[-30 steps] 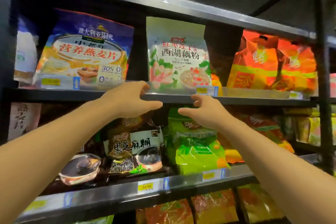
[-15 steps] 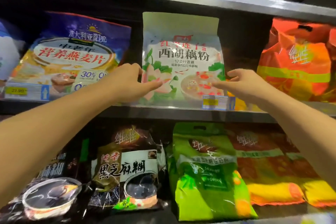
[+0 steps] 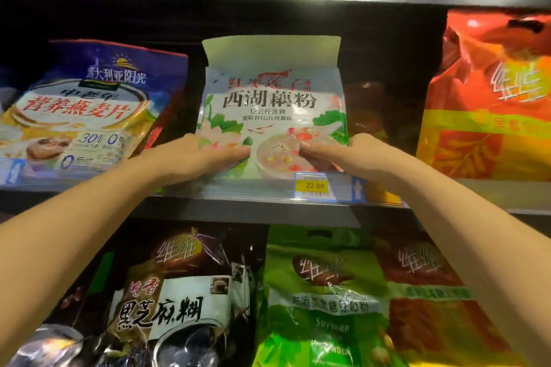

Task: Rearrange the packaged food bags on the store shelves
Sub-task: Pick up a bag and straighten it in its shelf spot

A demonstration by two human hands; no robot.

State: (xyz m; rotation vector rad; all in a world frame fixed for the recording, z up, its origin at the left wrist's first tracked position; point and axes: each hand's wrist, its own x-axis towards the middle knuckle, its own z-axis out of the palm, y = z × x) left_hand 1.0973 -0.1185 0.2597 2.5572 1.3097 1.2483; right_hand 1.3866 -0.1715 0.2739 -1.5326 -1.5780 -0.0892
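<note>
- We are now gripping the pale green lotus-root powder bag with both hands; half a second ago the hands were only arriving at its edges, and a second ago they were down at the shelf lip.
- Our left hand is lying over the bag's lower left corner, thumb stretched across the front print, the other fingers going out of sight past the edge, so we are reading it as a hold on the bag.
- Our right hand is doing the same at the lower right corner, thumb on the front and fingers wrapping behind.
- The bag is standing upright in the middle of the upper shelf, its bottom edge behind the clear price rail, where a yellow price tag is showing just under our right hand.
- A blue oatmeal bag is leaning to its left and an orange bag is standing to its right, both apart from it with dark gaps between.
- On the shelf below, a black sesame paste bag, a green soybean powder bag and a red bag are sitting side by side; our forearms are crossing in front of the outer ones.
- The orange bag is getting cut off at the right border, the lower bags at the bottom, and the whole view is slightly blurred, so small print is hard for us to read.
</note>
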